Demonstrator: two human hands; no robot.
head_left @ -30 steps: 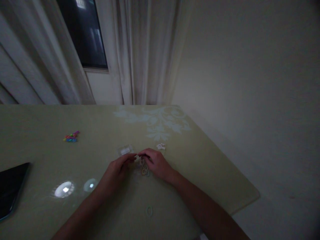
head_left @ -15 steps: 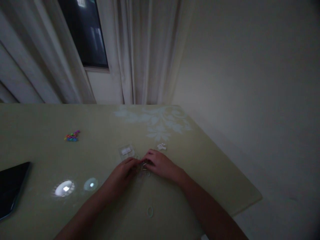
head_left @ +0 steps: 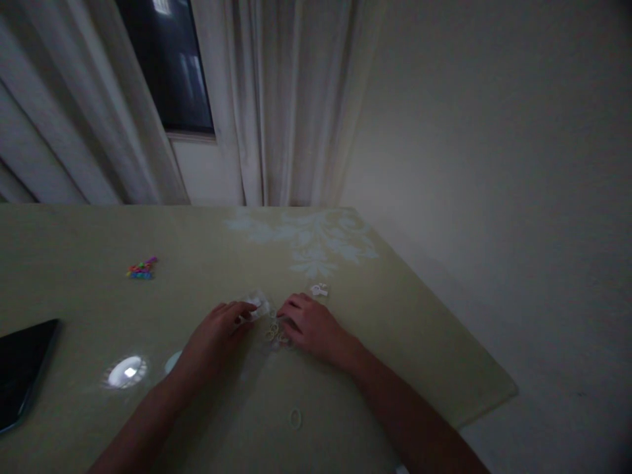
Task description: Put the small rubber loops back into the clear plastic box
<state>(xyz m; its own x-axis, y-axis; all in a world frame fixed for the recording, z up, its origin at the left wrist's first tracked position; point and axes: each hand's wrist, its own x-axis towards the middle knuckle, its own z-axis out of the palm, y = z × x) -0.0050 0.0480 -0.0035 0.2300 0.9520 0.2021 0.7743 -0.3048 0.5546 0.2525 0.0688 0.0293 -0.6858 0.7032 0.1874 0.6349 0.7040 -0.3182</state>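
Observation:
My left hand (head_left: 214, 339) pinches a clear plastic bag (head_left: 261, 303) with a whitish patch, tilted up from the table. Just right of it lies a small heap of pale rings (head_left: 272, 331), which look like little loops or bands. My right hand (head_left: 313, 329) rests at the heap's right side, its fingers curled down against the rings. Whatever sits between those fingertips is hidden. A single pale ring (head_left: 295, 419) lies apart, nearer to me.
Small white pieces (head_left: 319, 289) lie beyond my right hand. A cluster of colourful bits (head_left: 142, 268) is at the far left. A dark tablet-like device (head_left: 24, 368) sits at the left edge. Curtains (head_left: 286, 99) and a wall (head_left: 494, 164) border the table (head_left: 395, 368).
My left hand has moved left from the rings and taken hold of the clear bag, which now tilts up. The ring heap is more exposed. My right hand has barely moved.

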